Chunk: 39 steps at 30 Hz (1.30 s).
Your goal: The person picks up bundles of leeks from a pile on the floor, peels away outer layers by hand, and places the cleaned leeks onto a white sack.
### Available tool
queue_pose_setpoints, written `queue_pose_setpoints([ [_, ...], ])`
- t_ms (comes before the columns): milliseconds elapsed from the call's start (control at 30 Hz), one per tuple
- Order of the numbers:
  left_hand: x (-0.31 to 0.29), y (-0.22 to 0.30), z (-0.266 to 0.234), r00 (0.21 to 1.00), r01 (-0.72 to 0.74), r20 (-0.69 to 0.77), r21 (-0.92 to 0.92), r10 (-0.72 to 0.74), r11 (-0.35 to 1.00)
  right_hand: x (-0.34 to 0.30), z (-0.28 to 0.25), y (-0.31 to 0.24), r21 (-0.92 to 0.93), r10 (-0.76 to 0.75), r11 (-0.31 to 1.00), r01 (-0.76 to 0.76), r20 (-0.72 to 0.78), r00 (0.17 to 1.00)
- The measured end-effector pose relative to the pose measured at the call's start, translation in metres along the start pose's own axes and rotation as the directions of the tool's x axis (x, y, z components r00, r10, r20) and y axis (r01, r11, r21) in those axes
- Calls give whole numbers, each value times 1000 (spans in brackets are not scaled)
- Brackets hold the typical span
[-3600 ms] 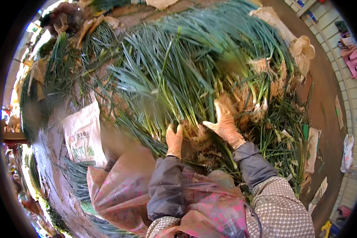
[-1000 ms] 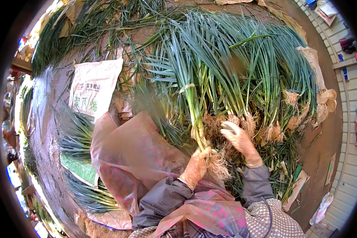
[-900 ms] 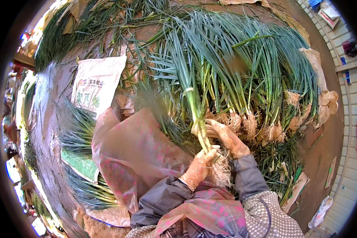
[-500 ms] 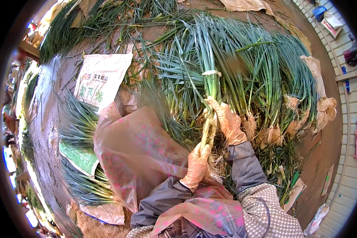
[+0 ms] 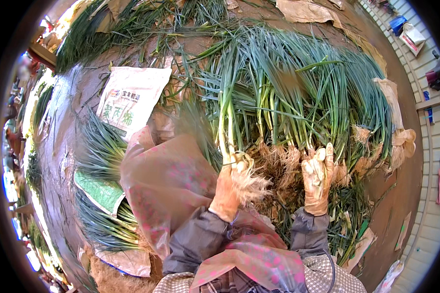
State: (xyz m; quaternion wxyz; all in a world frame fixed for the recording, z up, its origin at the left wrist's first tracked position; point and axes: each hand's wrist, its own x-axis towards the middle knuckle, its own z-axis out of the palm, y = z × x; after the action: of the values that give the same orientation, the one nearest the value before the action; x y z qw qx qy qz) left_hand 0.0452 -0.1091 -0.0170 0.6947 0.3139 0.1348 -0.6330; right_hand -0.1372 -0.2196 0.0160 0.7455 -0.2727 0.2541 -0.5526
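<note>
Your left hand (image 5: 226,188) clamped on leeks (image 5: 225,107).
Roots (image 5: 251,184) spill right of grip; farther right, your right hand (image 5: 317,178): palm up, fingers half-curled, hold unclear.

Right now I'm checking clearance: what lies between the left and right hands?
Head view: pale roots of the bunch in the left hand, then brown roots of the heap, up to the right hand.

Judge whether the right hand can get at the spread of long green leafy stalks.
Probably yes: the right hand is by the tan root ends of the long green leafy stalks, nothing visible between, and the left hand is off to the side; whether the right one is empty is unclear.
</note>
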Motion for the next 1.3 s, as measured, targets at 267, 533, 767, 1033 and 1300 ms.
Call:
queue_pose_setpoints([
  [267,-38,-36,-13,890,331,416,-312,-185,891,46,34,128,-318,409,868,-380,25,912],
  [533,-24,-36,-33,999,-42,2,71,42,997,19,18,135,-813,282,569,-124,51,958],
  [767,0,-46,-47,965,-214,28,667,262,714,-17,6,48,-619,280,745,-250,-50,959],
  [1033,-3,-39,-28,851,-352,337,935,403,-39,48,0,90,-743,515,606,-284,95,852],
  [1300,1,-32,-55,877,-443,236,735,419,513,-12,-8,114,-630,109,-323,706,716,689],
])
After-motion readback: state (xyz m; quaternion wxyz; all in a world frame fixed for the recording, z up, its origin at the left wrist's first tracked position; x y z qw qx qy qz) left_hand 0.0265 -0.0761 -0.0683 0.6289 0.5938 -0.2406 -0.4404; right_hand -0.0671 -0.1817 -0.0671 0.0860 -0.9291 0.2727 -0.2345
